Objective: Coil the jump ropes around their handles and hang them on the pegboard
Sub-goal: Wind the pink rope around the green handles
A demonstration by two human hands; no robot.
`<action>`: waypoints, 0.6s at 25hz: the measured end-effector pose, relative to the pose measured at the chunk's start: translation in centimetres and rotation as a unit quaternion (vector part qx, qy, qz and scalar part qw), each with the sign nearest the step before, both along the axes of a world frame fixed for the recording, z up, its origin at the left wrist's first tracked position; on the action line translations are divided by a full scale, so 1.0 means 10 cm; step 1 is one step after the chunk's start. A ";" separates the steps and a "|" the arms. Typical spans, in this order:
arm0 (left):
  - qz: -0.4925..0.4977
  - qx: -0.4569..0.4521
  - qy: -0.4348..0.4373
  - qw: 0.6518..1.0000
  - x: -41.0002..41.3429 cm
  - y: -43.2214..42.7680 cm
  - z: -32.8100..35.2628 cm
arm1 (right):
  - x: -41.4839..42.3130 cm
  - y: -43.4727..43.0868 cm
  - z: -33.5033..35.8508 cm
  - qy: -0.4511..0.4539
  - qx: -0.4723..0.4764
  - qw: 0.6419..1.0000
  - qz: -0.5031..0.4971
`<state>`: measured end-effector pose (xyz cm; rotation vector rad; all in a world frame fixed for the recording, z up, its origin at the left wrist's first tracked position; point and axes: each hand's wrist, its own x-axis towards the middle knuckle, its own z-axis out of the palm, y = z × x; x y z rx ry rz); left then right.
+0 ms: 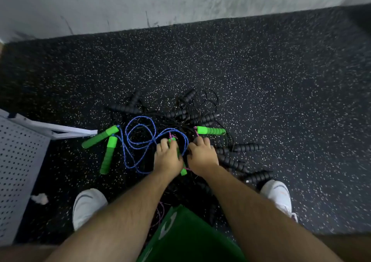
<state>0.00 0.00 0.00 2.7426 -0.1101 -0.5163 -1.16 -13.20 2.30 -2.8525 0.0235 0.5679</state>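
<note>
At the bottom edge, a green garment (186,237) hangs between two bare forearms, with a white shoe (88,205) to the left and another white shoe (278,193) to the right on the speckled black floor (261,81). A small white scrap (40,198) lies near the left shoe.

Just beyond, both hands are down in a tangled pile of jump ropes. The left hand (167,157) has its fingers curled round a green handle (183,171) with pink cord at its ends. The right hand (201,157) sits close beside it, fingers bent down onto the pile. I cannot tell whether they pinch anything.

To the left of the hands, the blue rope (140,129) loops loosely on the floor and runs to a pair of green handles (108,155) lying side by side. A second pink-corded handle (210,130) lies just past the right hand. Black handles (249,147) and thin black cords are spread around and behind both hands, uncoiled.

At the far left, the grey pegboard (18,161) stands apart from the pile. Farthest off, the floor meets a pale scuffed wall (160,0).
</note>
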 end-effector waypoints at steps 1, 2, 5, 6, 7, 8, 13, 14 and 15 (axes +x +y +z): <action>0.037 -0.005 0.026 0.999 0.02 0.03 -0.04 | 0.00 0.00 -0.02 0.002 -0.013 1.000 -0.013; 0.076 -0.017 0.063 0.995 0.05 0.06 -0.07 | 0.01 0.00 -0.03 0.006 -0.010 0.999 -0.045; 0.105 -0.091 0.204 0.969 0.14 0.10 -0.14 | 0.05 0.04 -0.11 0.048 0.108 0.986 -0.120; 0.111 -0.143 0.233 0.955 0.15 0.08 -0.14 | 0.06 0.07 -0.14 0.057 0.175 0.970 -0.161; 0.122 -0.189 0.256 0.940 0.15 0.05 -0.12 | 0.08 0.09 -0.16 0.059 0.230 0.948 -0.211; 0.130 -0.227 0.270 0.927 0.14 0.03 -0.08 | 0.11 0.11 -0.15 0.063 0.264 0.929 -0.252; 0.125 -0.310 0.307 0.891 0.04 0.01 0.13 | 0.12 0.19 -0.02 0.091 0.354 0.872 -0.326; 0.113 -0.298 0.288 0.903 0.01 0.03 0.22 | 0.10 0.20 0.09 0.080 0.356 0.876 -0.316; 0.092 -0.276 0.257 0.922 -0.03 0.07 0.32 | 0.09 0.21 0.20 0.068 0.348 0.889 -0.289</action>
